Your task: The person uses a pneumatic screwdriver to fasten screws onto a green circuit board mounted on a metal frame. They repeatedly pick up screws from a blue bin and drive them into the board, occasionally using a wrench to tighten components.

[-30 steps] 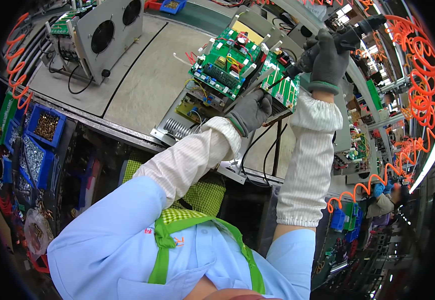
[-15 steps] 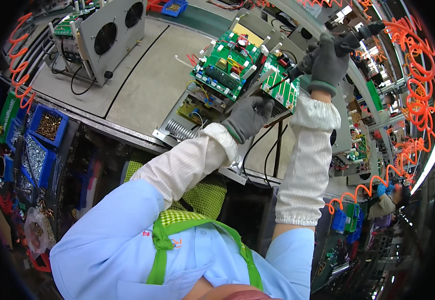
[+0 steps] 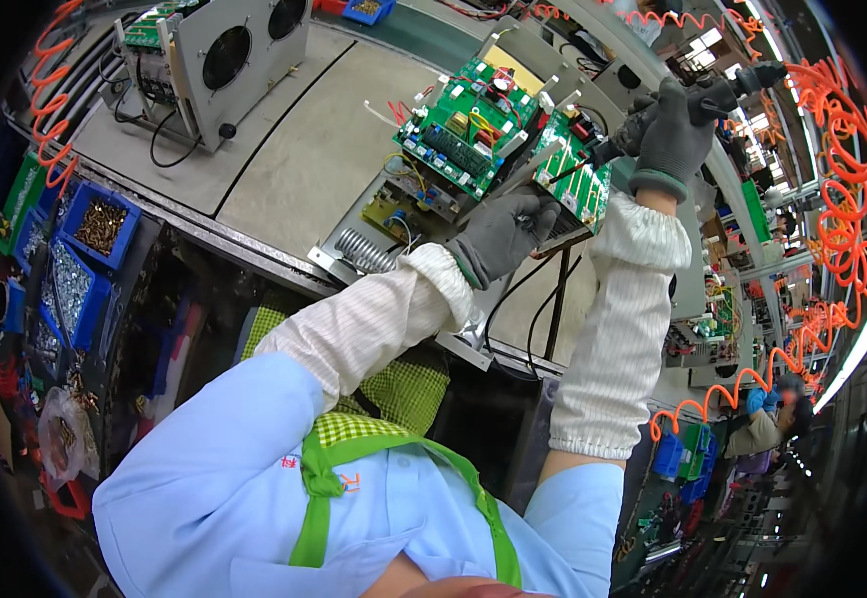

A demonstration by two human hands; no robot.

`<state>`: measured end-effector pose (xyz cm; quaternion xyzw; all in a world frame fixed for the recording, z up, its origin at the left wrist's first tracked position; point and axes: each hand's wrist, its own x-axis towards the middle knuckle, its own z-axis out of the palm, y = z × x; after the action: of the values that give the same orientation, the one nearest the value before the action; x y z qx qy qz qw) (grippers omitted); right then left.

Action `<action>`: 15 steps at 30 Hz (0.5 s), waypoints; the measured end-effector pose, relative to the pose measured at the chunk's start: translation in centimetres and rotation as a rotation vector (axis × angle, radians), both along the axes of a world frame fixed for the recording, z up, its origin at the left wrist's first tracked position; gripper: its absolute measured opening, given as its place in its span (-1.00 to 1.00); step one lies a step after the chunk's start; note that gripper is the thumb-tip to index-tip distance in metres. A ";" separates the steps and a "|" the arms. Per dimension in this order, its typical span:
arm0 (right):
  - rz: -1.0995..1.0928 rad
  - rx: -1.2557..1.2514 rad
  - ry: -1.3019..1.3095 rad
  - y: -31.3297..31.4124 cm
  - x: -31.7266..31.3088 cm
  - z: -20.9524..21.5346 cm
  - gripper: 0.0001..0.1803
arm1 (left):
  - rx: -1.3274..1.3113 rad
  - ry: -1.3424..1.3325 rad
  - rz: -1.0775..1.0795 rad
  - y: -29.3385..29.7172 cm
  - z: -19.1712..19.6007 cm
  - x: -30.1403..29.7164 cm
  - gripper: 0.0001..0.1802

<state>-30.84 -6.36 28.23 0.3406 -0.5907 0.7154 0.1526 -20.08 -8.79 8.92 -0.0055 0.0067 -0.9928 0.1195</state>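
Observation:
In my grey-gloved right hand (image 3: pixel 675 135) is a black power screwdriver (image 3: pixel 724 97), my fingers wrapped round its body. Its thin bit points down-left onto a narrow green circuit board (image 3: pixel 575 171). My left hand (image 3: pixel 498 239), also gloved, is closed at the near edge of that board, by a dark finned block; what its fingers pinch is hidden. Left of the narrow board sits a larger green circuit board (image 3: pixel 468 125) with wires and white connectors. Both belong to an open metal chassis, with a coiled metal spring-like part (image 3: pixel 361 249) at its near left.
A grey metal unit with round fans (image 3: pixel 226 58) stands at the far left of the bench (image 3: pixel 284 149). Blue bins of screws (image 3: pixel 101 227) are at the left edge. Orange coiled hoses (image 3: pixel 837 209) hang at the right. A person (image 3: pixel 760 424) is farther off at the right.
The view has shifted slightly, so the boards appear a little farther right. Both hands keep nearly the same places on the assembly, and the screwdriver bit still points at the narrow board.

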 end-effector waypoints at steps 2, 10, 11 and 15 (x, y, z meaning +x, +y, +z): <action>-0.028 0.001 0.073 -0.3 0.0 0.1 -0.78 | -0.003 -0.009 -0.005 0.1 0.2 0.0 -0.80; 0.341 -0.023 -0.059 -1.5 -1.6 -0.6 -0.75 | -0.769 0.043 0.365 0.0 -1.2 -0.4 -0.79; 0.347 -0.010 -0.077 -1.3 -3.4 -1.0 -0.76 | -0.799 0.061 0.402 0.3 -0.3 0.2 -0.74; 0.192 0.180 -0.158 0.3 -3.9 -0.1 -0.78 | -1.613 -0.057 1.013 1.0 -2.6 1.9 -0.80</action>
<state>-34.72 -6.08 28.13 0.3505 -0.6275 0.6953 0.0054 -18.19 -7.75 6.31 -0.0643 -0.6862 -0.5284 0.4958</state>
